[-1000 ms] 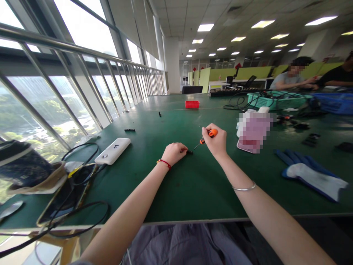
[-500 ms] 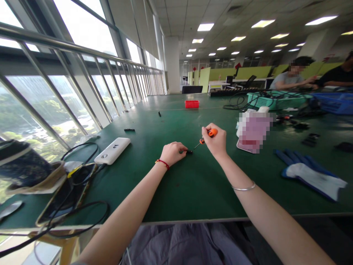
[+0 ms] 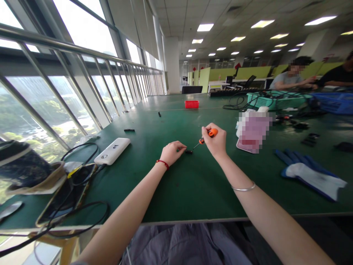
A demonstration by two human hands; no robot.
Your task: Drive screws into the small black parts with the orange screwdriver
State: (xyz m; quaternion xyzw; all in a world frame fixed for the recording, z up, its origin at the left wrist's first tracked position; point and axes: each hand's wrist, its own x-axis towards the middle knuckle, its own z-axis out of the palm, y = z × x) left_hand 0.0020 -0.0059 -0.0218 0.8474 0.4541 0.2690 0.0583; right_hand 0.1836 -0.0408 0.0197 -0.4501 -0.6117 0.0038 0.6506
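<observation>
My right hand grips a small orange-handled screwdriver whose tip slants down to the left onto a small black part lying on the green table. My left hand rests on the table just left of that part, its fingertips curled at the part's left end. Whether those fingertips still touch the part is hard to tell. A red cord circles my left wrist and a thin metal bangle hangs on my right forearm.
A white power bank, a phone with black cables and a bag lie at the left. Blue and white gloves lie at the right. A red bin, teal basket and two seated people are farther back.
My left fingers have eased back a little from the black part, showing more of it. The right hand and screwdriver have stayed almost still.
</observation>
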